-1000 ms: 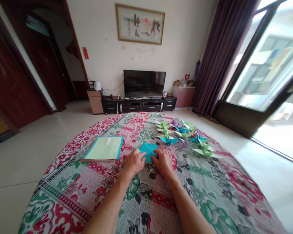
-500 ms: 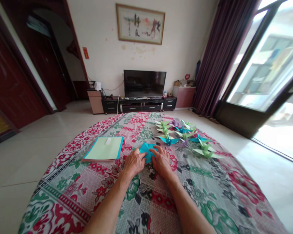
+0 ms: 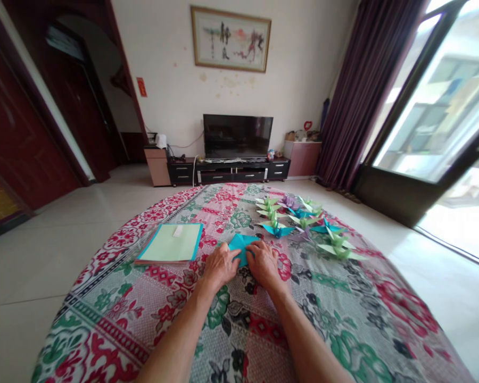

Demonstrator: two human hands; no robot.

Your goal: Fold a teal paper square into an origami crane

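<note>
A partly folded sheet of blue origami paper (image 3: pixel 241 243) lies on the flowered tablecloth (image 3: pixel 239 319) before me. My left hand (image 3: pixel 222 264) grips its left side, the fingertips pressed down on the paper. On the other side, my right hand (image 3: pixel 263 261) has its bent fingers closed at the right edge, hiding that corner. Beyond my right hand stand several folded paper cranes, among them a blue crane (image 3: pixel 277 229), a purple crane (image 3: pixel 303 234) and a green crane (image 3: pixel 339 247).
Left of my hands lies a stack of coloured paper (image 3: pixel 170 243), pale green on top with a small white piece (image 3: pixel 178 231) on it. Past the round table are a television (image 3: pixel 238 136), a low black cabinet (image 3: pixel 231 173) and a purple curtain (image 3: pixel 353 96).
My right fingers have shifted slightly on the blue paper and sit more curled at its right edge. The left hand stays almost where it was.
</note>
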